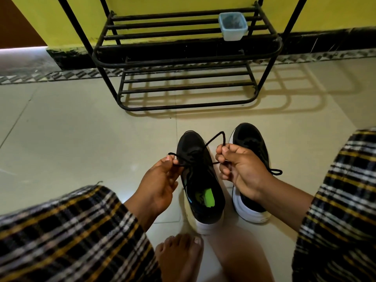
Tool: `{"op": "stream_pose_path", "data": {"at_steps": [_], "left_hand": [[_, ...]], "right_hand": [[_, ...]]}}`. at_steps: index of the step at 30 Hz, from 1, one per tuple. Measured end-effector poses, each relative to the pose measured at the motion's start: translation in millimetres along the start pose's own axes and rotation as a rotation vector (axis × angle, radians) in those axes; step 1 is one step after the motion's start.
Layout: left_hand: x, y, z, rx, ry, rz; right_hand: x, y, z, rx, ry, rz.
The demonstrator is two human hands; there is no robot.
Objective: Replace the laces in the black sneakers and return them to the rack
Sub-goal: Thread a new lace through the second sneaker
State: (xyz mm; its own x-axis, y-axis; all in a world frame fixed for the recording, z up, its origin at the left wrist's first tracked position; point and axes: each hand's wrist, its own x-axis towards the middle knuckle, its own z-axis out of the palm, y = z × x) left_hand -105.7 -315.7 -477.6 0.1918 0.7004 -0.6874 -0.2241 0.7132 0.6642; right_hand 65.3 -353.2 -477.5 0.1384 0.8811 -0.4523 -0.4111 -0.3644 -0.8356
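Observation:
Two black sneakers with white soles stand side by side on the tiled floor, toes pointing away from me. The left sneaker (200, 180) has a green insole label showing and a black lace (213, 139) threaded through its upper eyelets. My left hand (162, 180) pinches one lace end beside the shoe. My right hand (240, 167) pinches a loop of the same lace above the gap between the shoes. The right sneaker (250, 143) lies partly under my right hand, and a loop of its lace (275, 171) sticks out to the right.
A black metal shoe rack (183, 58) with two barred shelves stands against the yellow wall ahead. A small pale blue plastic tub (233, 26) sits on its upper shelf. My bare feet (181, 255) and checked cloth over both knees fill the bottom of the view.

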Motion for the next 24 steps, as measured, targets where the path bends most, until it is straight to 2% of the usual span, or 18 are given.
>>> {"op": "stream_pose_path", "data": {"at_steps": [3, 8, 11, 14, 17, 19, 22, 24], "left_hand": [[8, -1, -10, -0.098, 0.094, 0.006], [17, 3, -19, -0.378, 0.074, 0.016], [23, 14, -29, -0.365, 0.095, 0.085], [33, 22, -52, -0.124, 0.166, 0.135], [36, 16, -64, 0.080, 0.216, 0.066], [36, 7, -64, 0.243, 0.285, 0.049], [34, -9, -58, 0.739, 0.405, 0.215], [29, -17, -48, 1.071, 0.426, 0.452]], "right_hand": [[1, 3, -3, -0.160, 0.119, -0.038], [5, 8, -5, -0.382, 0.300, -0.186], [11, 9, -9, -0.493, 0.349, -0.282], [12, 8, -14, -0.575, 0.362, -0.309], [12, 8, -12, -0.646, 0.320, -0.294], [12, 7, -11, -0.723, 0.366, -0.307], [8, 1, -5, -0.716, 0.430, -0.413], [5, -2, -2, -0.721, 0.443, -0.529]]}}
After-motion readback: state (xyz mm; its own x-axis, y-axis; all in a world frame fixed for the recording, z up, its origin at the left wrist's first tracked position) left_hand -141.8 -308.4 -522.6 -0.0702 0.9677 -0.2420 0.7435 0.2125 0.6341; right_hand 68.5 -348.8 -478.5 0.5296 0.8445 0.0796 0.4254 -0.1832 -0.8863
